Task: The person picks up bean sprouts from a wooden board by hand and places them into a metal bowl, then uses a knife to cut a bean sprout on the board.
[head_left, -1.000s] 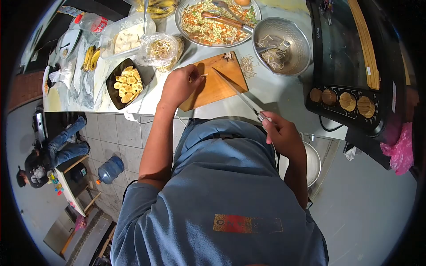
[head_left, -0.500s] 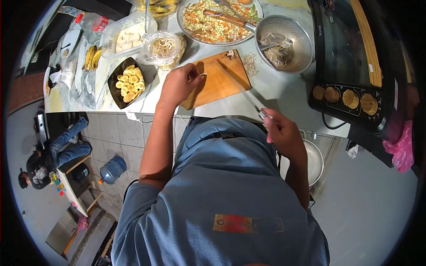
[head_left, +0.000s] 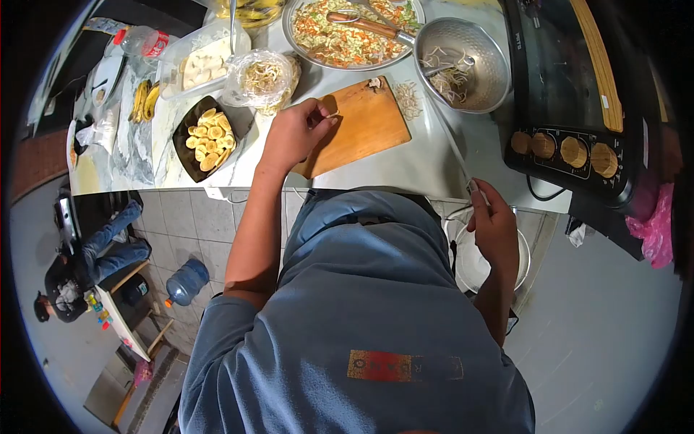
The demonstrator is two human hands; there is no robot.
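Observation:
My left hand [head_left: 298, 134] is over the left edge of the wooden cutting board [head_left: 365, 134], fingertips pinched. A small pale strand that looks like a bean sprout shows at those fingertips. My right hand [head_left: 495, 224] grips a knife [head_left: 454, 145] beyond the counter's front edge. Motion blurs its blade, which points up toward the metal pot [head_left: 491, 83] holding some sprouts. Thin pale strands [head_left: 407, 100] lie in a small heap to the right of the board. Behind my left hand sits an open plastic bag of bean sprouts [head_left: 264, 76].
A large tray of chopped vegetables [head_left: 347, 36] has tongs across it. Left are a dark bowl of banana slices [head_left: 210, 141], a tub of white pieces [head_left: 202, 65] and bananas [head_left: 146, 100]. A toaster oven [head_left: 571, 87] stands right. Another person [head_left: 69, 278] sits far left.
My right hand has swung the knife right, off the cutting board, and moved lower. My left hand stays pinched at nearly the same spot.

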